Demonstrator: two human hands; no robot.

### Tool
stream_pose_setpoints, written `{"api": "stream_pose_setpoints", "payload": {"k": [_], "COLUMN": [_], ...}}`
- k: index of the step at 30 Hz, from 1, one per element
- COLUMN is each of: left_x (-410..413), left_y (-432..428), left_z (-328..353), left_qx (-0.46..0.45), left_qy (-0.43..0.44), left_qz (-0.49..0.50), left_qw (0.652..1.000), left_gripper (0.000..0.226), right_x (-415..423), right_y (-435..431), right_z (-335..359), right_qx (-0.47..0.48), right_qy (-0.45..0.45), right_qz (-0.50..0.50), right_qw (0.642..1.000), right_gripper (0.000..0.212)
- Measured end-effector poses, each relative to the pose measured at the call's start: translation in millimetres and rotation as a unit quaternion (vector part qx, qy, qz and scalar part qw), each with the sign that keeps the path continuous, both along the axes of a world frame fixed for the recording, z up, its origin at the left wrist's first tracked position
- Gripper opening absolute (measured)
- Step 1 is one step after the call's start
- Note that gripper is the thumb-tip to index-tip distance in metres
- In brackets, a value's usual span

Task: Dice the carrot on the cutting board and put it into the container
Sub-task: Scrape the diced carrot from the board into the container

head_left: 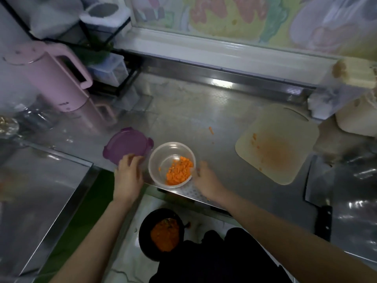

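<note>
The clear round container (155, 160) sits close to the front edge of the steel tabletop (183, 111). A careless nudge there could tip it off and spill the diced carrot (179, 170) onto the floor. Pressing the lid on crookedly could have the same effect, because the container is light and only one hand steadies it. A stray carrot piece (211, 130) lies on the tabletop, between container and cutting board (293, 127), and might be forgotten.

The container holds a small heap of orange carrot cubes, piled toward its right side, so the dicing looks finished. The beige cutting board, well to the right, carries only an orange stain and a few crumbs. On the floor below, a black bowl (146, 225) holds orange carrot scraps.

The left hand (129, 174) reaches over the near edge of the purple lid (124, 141), which lies flat just left of the container. Its fingers are bent and slightly spread, but blur hides whether they grip it. The right hand (204, 177) has its fingers curled against the container's right rim, holding it.
</note>
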State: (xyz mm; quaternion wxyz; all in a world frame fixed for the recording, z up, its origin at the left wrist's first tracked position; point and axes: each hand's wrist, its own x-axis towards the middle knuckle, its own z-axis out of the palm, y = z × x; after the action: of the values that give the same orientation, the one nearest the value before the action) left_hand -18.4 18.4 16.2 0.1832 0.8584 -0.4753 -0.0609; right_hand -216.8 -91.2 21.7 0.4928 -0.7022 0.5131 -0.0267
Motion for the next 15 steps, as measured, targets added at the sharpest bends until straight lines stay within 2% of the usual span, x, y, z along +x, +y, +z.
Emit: {"api": "stream_pose_setpoints", "payload": {"k": [3,6,9,15], "left_x": [10.9,14.1,10.0,-5.1], "left_y": [11.1,11.3,5.4,13.7], "left_z": [-17.2,-26.8,-23.3,-29.8], "left_qx": [0.121,0.192,0.195,0.193], "left_qy": [0.032,0.047,0.025,-0.109], "left_qz": [0.024,0.012,0.004,-0.051], "left_qw": [0.992,0.980,0.980,0.974], "left_gripper": [0.051,0.066,0.072,0.067], "right_x": [14.9,19.7,19.5,12.0], "right_y": [1.1,-6.3,-13.9,-15.7], "right_z": [-11.9,-37.2,-45.1,-8.7], "right_qx": [0.034,0.052,0.069,0.080], "right_qy": [-0.009,-0.002,-0.015,-0.038], "right_qz": [-0.027,-0.044,-0.051,-0.076], "right_qw": [0.999,0.998,0.996,0.993], "right_gripper": [0.034,0.030,0.027,0.024]}}
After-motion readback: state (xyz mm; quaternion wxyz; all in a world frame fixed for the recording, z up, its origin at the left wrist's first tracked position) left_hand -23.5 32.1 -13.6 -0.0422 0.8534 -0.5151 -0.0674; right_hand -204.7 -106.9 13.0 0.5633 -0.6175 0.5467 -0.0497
